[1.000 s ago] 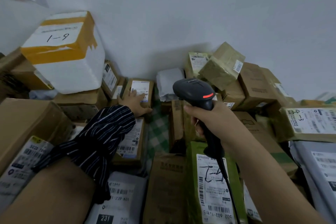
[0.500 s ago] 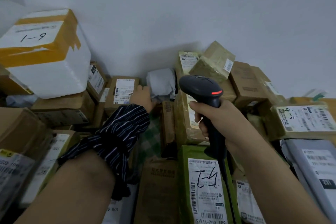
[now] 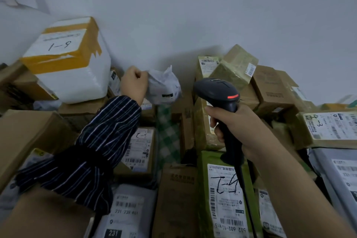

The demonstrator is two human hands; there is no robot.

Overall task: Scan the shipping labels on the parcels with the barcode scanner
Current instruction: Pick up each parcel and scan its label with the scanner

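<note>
**Soft bag pulled up for its scan**

The scanner (image 3: 216,91) stands upright in the middle of the pile, its head aimed toward the wall and a red light glowing on its side. The right hand (image 3: 234,129) is wrapped round its handle, with the fingers curled at the front where the trigger would be. Its cable (image 3: 245,189) trails down over a green parcel (image 3: 204,179).

Just left of the scanner head, the left hand (image 3: 133,85) is closed in a fist on the crumpled top of a white bag (image 3: 164,88) and holds it up against the wall. The bag hangs beside a big foam box (image 3: 73,79) marked 6-1. Only a small dark patch shows on the bag's lower face; I cannot tell whether a barcode is there.

The step in hand looks like presenting this bag for scanning. The next move probably calls for turning or flattening the bag until its label faces the scanner, then swinging the scanner head left onto the barcode. The wrinkled plastic may need pulling taut to read cleanly.

Half a second ago the bag sat low and rounded among the boxes with the left hand only against it, and a second ago that hand was on a small brown box's label. The scanner has kept much the same pose throughout
</note>
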